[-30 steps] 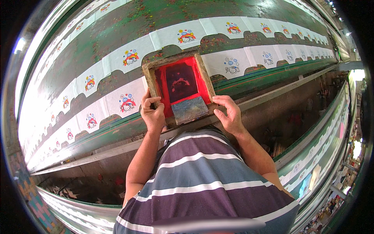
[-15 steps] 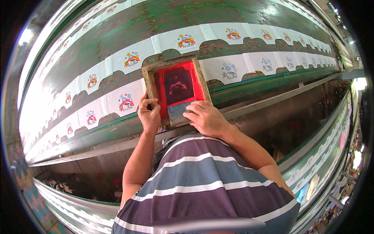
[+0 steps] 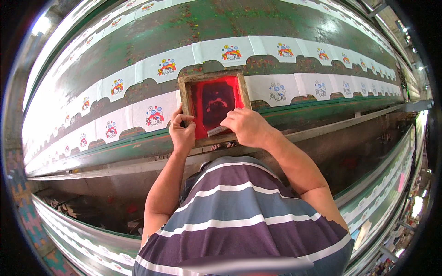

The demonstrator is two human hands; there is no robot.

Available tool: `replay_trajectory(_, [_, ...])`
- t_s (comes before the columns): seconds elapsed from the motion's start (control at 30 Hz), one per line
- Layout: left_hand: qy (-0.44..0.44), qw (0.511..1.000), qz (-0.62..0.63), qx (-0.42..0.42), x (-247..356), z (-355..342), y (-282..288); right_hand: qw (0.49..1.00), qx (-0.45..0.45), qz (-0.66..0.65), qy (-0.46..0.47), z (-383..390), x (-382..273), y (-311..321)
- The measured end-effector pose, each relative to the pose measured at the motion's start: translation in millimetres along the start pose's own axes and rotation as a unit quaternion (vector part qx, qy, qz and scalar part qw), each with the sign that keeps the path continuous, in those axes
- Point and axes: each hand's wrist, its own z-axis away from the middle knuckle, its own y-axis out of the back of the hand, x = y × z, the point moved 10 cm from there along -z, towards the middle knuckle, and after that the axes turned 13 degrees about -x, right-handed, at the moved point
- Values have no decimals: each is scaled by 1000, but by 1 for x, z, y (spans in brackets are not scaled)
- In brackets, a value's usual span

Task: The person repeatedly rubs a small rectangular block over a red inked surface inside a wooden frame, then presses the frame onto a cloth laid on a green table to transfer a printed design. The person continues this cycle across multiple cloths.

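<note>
A wooden screen-printing frame (image 3: 246, 91), with red ink around a dark central stencil area (image 3: 216, 103), rests over the lower row of white printed pieces (image 3: 154, 110) on the green table (image 3: 138, 43). My left hand (image 3: 183, 131) grips the frame's near left side, thumb and fingers curled on it. My right hand (image 3: 244, 125) is closed on the squeegee (image 3: 215, 131), which stands on edge at the near part of the screen; its far end shows left of my fingers. Colourful cartoon prints show on the pieces to the left and beyond; those to the right have mostly blue and grey prints.
A long rail (image 3: 354, 117) runs along the table's near edge. Below it is a dark gap with my striped shirt in front. A second long table with white pieces (image 3: 368, 202) lies behind me on both sides. Lights and metal supports show at the far right.
My right hand has left the frame's right side and closed on the squeegee, which has gone from lying flat to on edge. My left hand stays on the frame; the view has shifted slightly.
</note>
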Motion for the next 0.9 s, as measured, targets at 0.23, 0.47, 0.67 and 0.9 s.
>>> replay_trajectory(0.23, [5,1000,-26,-5,0,1,-4,998,15,-51,-43,-51,60,26])
replay_trajectory(0.47, [-6,1000,-7,-13,1,2,-7,993,91,1,-80,-83,95,39])
replay_trajectory(0.67, [-22,1000,-16,-5,11,4,-5,991,80,54,-94,-60,59,12])
replay_trajectory(0.9, [-25,999,-19,-6,13,3,-7,993,78,29,-85,-8,-10,-16])
